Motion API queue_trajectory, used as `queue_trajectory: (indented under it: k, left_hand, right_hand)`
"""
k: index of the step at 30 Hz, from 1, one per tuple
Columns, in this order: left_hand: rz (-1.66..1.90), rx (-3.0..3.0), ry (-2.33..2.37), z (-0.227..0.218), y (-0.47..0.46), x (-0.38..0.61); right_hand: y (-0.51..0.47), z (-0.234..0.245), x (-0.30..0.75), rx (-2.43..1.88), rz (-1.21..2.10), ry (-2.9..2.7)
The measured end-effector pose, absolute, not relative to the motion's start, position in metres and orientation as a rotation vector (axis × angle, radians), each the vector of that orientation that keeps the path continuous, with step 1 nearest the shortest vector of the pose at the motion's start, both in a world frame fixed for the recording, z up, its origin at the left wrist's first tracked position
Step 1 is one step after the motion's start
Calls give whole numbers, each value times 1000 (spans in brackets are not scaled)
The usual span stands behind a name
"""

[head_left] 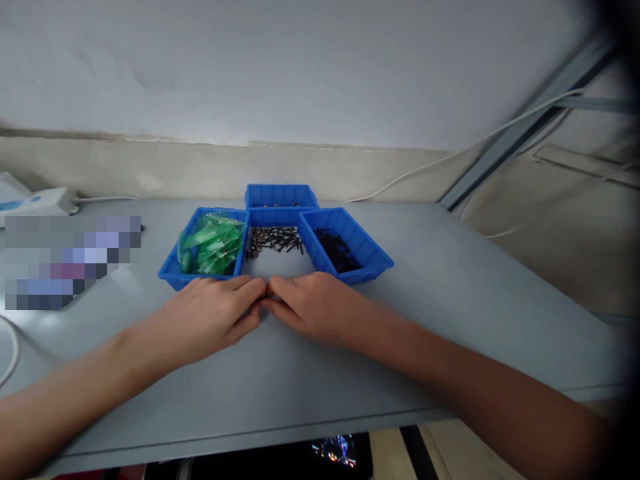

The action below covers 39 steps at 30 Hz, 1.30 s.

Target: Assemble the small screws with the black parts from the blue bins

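My left hand [215, 308] and my right hand [317, 305] meet fingertip to fingertip just above the grey table, in front of the blue bins. Both are closed in a pinch, and a small dark sliver shows between them; the fingers hide what it is. Beyond the hands lies a loose heap of dark and brassy screws [276, 239]. Left of the heap, a blue bin [169, 268] holds green plastic packets [213, 243]. The blue bin on the right [373, 257] contains small black pieces [336, 250], too small to name.
At the back stands a third blue bin [281, 215] with a few small parts. A blurred-out object [75, 263] lies on the left of the table [280, 393]. White cables [415, 170] run along the wall, near a metal frame [495, 153] at the right.
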<state>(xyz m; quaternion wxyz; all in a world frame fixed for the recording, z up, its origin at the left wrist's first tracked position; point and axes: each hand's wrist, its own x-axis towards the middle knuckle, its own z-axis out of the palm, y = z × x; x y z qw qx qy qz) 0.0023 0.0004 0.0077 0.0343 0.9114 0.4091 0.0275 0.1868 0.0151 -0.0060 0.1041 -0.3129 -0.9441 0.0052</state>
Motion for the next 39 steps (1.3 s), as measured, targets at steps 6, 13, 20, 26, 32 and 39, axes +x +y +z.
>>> queue_trajectory:
  k: [6, 13, 20, 26, 32, 39]
  left_hand:
    - [-12, 2802, 1276, 5, 0, 3]
    - [-16, 2887, 1285, 3, 0, 3]
    - [17, 2987, 1263, 3, -1, 1]
    - [14, 2981, 1187, 6, -2, 1]
    - [-44, 2962, 1286, 5, -1, 3]
    - [-134, 2943, 1369, 4, -2, 2]
  right_hand:
    - [14, -4, 187, -964, -31, -2825]
    - [14, -4, 187, -1071, 0, -2827]
    - [15, -5, 188, -1077, -7, -2852]
    - [13, -4, 188, -1075, -26, -2869]
    - [14, -8, 189, -1079, -51, -2879]
    - [16, -16, 191, -1065, -181, -2864]
